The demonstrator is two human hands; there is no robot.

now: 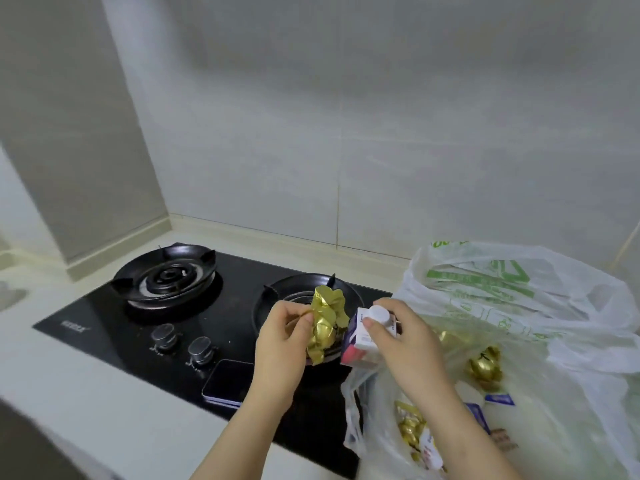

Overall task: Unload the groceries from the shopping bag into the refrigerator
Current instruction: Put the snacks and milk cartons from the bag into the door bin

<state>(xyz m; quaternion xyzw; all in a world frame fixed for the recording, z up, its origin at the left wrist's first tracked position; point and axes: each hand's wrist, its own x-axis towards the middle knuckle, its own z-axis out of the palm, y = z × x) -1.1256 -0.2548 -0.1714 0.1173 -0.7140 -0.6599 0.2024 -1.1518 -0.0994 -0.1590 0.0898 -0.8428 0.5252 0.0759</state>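
A translucent white plastic shopping bag [512, 306] with green print stands on the counter at the right, next to the stove. My left hand [280, 341] pinches a crumpled gold foil packet [327, 323] above the right burner. My right hand [408, 344] grips a small carton [360, 344] with a white screw cap, purple and pink on its sides, just outside the bag's left edge. Inside the bag lie more gold foil packets [485, 367] and several small cartons. The refrigerator is not in view.
A black glass gas stove [104, 320] with two burners and two knobs fills the counter's middle. A dark phone [230, 381] lies on the stove's front edge near my left wrist. Grey tiled walls close off the back and left.
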